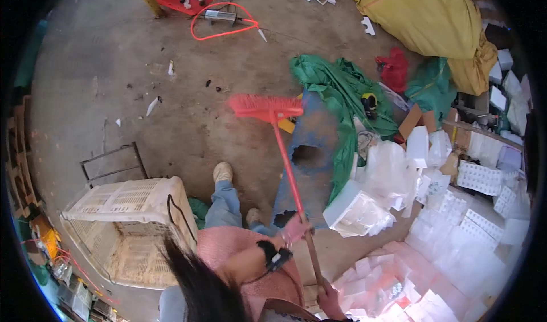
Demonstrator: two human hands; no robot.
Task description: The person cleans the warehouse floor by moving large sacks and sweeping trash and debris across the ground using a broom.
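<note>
A red push broom with a long handle slants across the middle, its bristle head up and away from me. My left hand, which looks pink-gloved, is closed around the handle where the red part meets the brown lower part. A dark device is strapped to that wrist. Farther down, my right hand is wrapped round the handle near its end, partly cut off by the frame's bottom edge. Beneath the handle lies a worn blue board with holes in it. Whether the bristles touch the floor I cannot tell.
A dirty white plastic basket lies left of my legs. Green cloth is bunched on the right, beside white foam and plastic pieces. A big yellow sack stands behind. An orange hose and scattered litter lie on the floor.
</note>
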